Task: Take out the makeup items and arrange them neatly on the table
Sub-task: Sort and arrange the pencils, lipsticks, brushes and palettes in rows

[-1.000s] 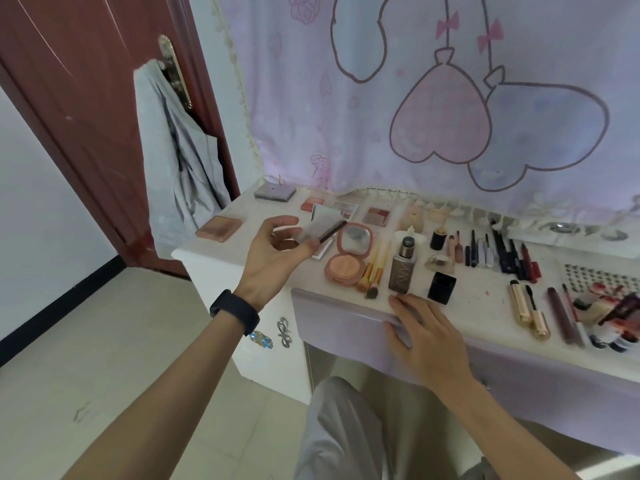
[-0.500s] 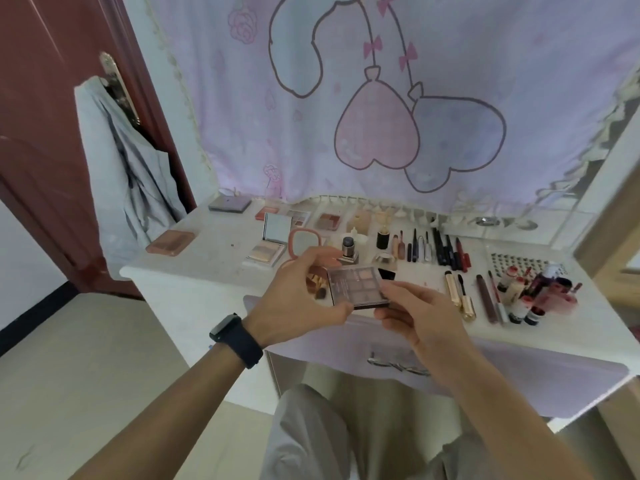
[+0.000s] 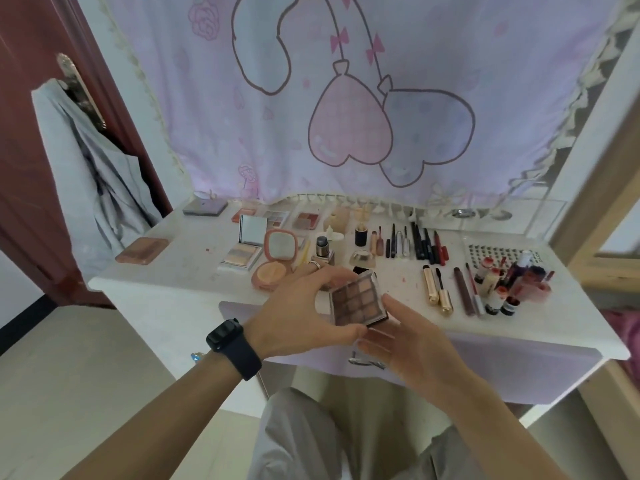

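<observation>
Risk: the square brown nine-pan eyeshadow palette [image 3: 358, 301] hangs in the air over the white table [image 3: 180, 271] front edge, and a slack pinch could drop it to the floor.
Left hand [image 3: 298, 306]: half curled, gripping the palette's left side.
Right hand [image 3: 412, 341]: fingers nearly straight beneath it, thumb pinching its right edge.

Dark red door [image 3: 27, 174] at far L, w/ a metal handle plate [image 3: 74, 86] near its edge. Grey garment [image 3: 90, 181] hangs from the handle, draping down beside the door. At the back, a pale lilac cloth [image 3: 502, 64], printed w/ two outlined hearts, pink & lilac, w/ pink bows above. Cream lace trim [image 3: 156, 109] runs down its L edge. Beige floor tiles [image 3: 69, 382] lower L, black skirting [image 3: 20, 320] at the foot of the white wall. Wooden frame [image 3: 571, 230] at far R, a bit of pink fabric [image 3: 625, 327] below it.
</observation>
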`<state>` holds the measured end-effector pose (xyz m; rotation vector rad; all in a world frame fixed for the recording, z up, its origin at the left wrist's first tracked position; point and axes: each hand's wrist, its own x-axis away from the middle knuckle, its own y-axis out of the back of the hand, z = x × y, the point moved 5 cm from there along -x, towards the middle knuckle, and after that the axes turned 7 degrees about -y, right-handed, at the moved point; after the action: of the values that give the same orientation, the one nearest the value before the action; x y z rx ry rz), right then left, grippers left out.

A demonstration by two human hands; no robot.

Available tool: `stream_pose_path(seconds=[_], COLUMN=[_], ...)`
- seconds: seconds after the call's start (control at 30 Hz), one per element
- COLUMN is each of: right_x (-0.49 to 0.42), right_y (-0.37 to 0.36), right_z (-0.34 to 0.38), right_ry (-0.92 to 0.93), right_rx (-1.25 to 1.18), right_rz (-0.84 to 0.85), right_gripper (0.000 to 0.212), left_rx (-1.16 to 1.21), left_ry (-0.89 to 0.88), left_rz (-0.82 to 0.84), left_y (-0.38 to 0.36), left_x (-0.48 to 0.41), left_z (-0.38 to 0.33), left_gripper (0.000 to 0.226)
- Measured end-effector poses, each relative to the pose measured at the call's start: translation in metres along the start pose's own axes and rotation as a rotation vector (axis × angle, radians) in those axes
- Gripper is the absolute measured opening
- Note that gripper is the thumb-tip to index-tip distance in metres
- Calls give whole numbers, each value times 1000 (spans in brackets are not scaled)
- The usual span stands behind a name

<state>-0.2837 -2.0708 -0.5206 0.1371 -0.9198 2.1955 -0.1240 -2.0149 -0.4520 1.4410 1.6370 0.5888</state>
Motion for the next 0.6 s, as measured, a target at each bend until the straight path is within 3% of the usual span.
stream_pose_path(seconds=[0.1,0.23,0.4,0.6], right_x=[-2,-7,-13,-19], right_y=[-2,-5,-1,9], right_z=[-8,-4,-3,-5], right_ry=[-60,7,53,37], right_rx=[-33,-21,116,162], right_rz=[113,165,124,71], right_gripper=[70,85,48,53], left_rx=[21,23,-13,-110], left_ry=[-42,-81,-101,-130], left_rz=[9,25,72,126], left_y=[-5,-8,-13,-19], left_x=[-1,0,-1,-5], left_z=[-6,-9,-8,-3], left_gripper=[69,68,78,85])
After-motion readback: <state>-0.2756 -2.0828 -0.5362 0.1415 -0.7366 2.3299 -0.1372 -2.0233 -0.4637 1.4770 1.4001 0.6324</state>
